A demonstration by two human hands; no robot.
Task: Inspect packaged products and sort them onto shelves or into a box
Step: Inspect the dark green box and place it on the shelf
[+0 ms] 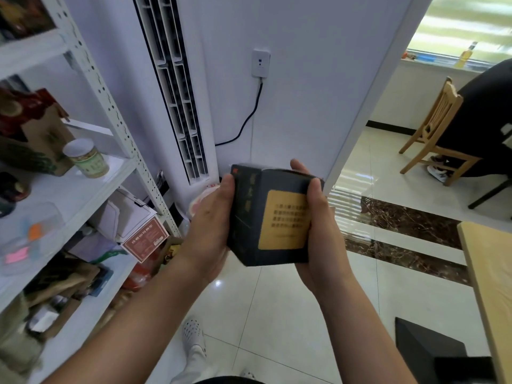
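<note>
A white shelf rack filled with packaged goods stands at left. Above the tiled floor, a dark box with a gold label is clasped between the left hand and right hand, fingers wrapping its sides.

A small stockroom or office: left of the standing air conditioner, a white slotted-steel shelving unit holds mixed packaged goods; right of it, glossy tiled floor and a wooden chair.
</note>
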